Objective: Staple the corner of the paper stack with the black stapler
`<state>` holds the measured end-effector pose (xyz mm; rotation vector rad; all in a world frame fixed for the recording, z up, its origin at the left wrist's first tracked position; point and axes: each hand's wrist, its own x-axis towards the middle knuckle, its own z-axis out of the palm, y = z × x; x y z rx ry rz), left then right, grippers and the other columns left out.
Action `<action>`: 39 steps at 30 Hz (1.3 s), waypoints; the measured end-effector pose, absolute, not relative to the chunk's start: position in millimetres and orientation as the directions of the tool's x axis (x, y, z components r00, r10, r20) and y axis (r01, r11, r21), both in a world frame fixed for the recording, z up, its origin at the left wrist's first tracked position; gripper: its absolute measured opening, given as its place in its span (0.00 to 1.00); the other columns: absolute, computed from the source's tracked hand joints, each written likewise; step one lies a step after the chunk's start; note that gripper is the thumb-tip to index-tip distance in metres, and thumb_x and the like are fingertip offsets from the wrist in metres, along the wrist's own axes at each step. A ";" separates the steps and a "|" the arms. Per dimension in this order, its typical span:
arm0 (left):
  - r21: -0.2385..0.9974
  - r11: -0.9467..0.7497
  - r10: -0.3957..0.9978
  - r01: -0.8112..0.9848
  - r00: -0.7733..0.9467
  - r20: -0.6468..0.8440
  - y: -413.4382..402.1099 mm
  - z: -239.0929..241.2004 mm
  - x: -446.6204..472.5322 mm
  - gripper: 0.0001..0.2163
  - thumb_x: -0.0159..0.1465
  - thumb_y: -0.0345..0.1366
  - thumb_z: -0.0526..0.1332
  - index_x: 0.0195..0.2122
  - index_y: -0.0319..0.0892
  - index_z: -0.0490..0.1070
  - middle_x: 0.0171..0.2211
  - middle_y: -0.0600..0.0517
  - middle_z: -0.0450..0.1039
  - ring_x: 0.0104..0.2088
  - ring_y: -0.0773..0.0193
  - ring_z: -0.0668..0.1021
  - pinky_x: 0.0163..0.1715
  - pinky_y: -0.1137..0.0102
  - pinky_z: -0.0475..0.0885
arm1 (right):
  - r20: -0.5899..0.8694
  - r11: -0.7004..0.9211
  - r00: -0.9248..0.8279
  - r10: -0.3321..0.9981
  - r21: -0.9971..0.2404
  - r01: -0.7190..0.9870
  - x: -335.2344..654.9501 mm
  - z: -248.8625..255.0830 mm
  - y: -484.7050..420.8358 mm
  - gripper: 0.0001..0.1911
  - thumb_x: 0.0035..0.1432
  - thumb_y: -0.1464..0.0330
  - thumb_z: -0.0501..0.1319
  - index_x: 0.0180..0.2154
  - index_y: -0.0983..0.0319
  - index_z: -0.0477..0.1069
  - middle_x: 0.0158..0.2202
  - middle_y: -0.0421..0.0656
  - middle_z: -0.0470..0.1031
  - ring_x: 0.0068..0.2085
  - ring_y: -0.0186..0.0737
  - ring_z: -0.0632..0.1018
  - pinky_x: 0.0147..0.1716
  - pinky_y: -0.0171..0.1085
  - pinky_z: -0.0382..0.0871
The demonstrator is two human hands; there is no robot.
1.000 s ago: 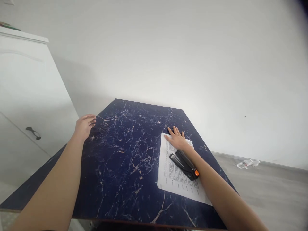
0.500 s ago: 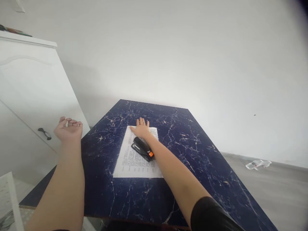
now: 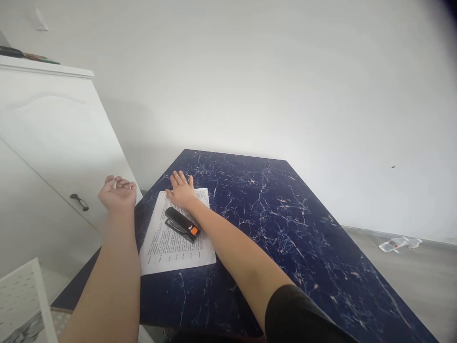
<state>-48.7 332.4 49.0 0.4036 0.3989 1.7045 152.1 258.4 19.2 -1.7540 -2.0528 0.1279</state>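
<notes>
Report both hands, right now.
Left hand: loosely curled, partly open, nothing visible in it.
Right hand: open, flat on the paper, gripping nothing.

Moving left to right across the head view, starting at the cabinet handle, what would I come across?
Black cabinet handle, left hand, black stapler with an orange end, black sleeve, clear plastic packaging.
</notes>
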 end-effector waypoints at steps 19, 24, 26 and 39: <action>0.818 -0.116 0.980 -0.564 0.069 0.187 329.1 44.8 0.3 0.12 0.47 0.28 0.64 0.32 0.41 0.65 0.29 0.54 0.66 0.29 0.68 0.69 0.29 0.72 0.67 | 0.145 0.451 -0.428 0.892 -0.342 0.825 303.3 11.6 115.9 0.28 0.76 0.59 0.45 0.72 0.55 0.53 0.75 0.45 0.48 0.74 0.49 0.50 0.71 0.59 0.38; 0.897 -0.367 0.890 -0.246 0.189 0.416 298.3 47.3 49.6 0.03 0.55 0.32 0.61 0.31 0.41 0.68 0.28 0.53 0.67 0.29 0.66 0.69 0.29 0.69 0.65 | 0.259 0.369 -0.274 0.926 -0.471 0.801 332.3 22.9 90.4 0.26 0.73 0.60 0.53 0.68 0.57 0.61 0.72 0.47 0.58 0.71 0.49 0.59 0.70 0.51 0.48; 0.900 -0.395 0.865 -0.185 0.254 0.432 275.7 50.6 76.5 0.02 0.56 0.32 0.62 0.31 0.40 0.73 0.27 0.53 0.69 0.28 0.66 0.69 0.29 0.69 0.65 | 0.310 0.205 -0.021 0.950 -0.575 0.792 332.5 35.0 79.5 0.20 0.71 0.61 0.54 0.59 0.61 0.71 0.61 0.50 0.73 0.61 0.48 0.72 0.60 0.47 0.63; 0.635 -0.756 0.442 0.159 0.840 0.315 153.2 55.2 127.7 0.14 0.74 0.45 0.51 0.51 0.48 0.72 0.49 0.47 0.75 0.48 0.54 0.77 0.50 0.59 0.71 | 0.201 0.112 0.008 0.980 -0.578 0.809 338.5 57.9 -33.3 0.10 0.57 0.69 0.68 0.42 0.60 0.76 0.34 0.42 0.76 0.34 0.40 0.75 0.33 0.37 0.65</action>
